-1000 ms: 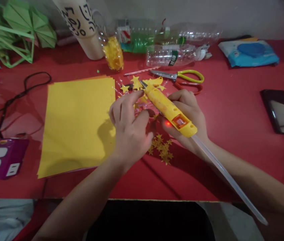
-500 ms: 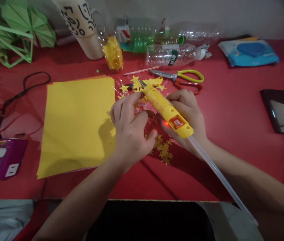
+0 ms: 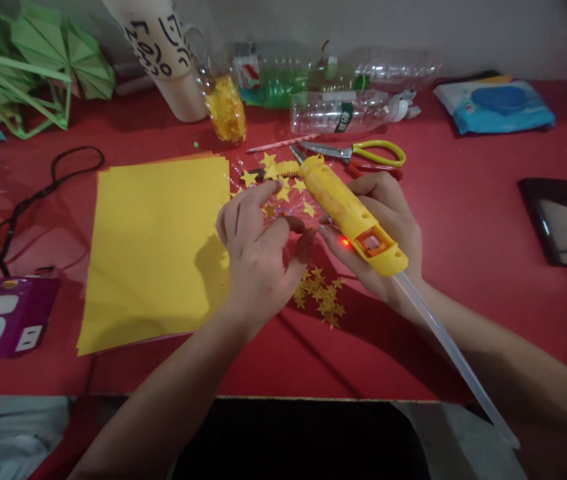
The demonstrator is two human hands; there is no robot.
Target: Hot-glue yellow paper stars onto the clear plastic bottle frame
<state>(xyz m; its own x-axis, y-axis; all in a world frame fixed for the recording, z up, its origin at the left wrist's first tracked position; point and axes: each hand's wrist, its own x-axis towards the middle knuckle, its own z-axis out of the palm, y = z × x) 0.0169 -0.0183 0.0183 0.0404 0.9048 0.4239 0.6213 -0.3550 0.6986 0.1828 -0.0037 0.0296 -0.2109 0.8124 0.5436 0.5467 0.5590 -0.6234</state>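
- Your right hand [image 3: 381, 230] wraps the yellow plastic hot-glue gun [image 3: 348, 213], fingers curled shut around its body, its metal nozzle aimed away from you over the red tabletop [image 3: 463, 220].
- A red indicator light [image 3: 345, 243] glows beside your right fingertips, and the clear glue stick [image 3: 453, 360] trails back past your forearm.
- Your left hand [image 3: 258, 250] rests palm down just left of the gun, fingers loosely bent, fingertips pressing on a clear plastic piece dotted with small yellow paper stars [image 3: 283, 193]; you cannot tell from here whether thumb and forefinger pinch one star.
- More cut yellow stars [image 3: 321, 293] lie loose on the table between your wrists.
- The stack of yellow paper sheets [image 3: 156, 247] sits under the heel of your left hand.
- The green-handled scissors [image 3: 363, 153] and an empty clear plastic bottle [image 3: 348, 113] lie beyond the nozzle.
- To glue well, judge it so: hold the plastic flat, keep your fingertips clear of the hot tip, touch down a small bead only, and mind the stick's long tail.
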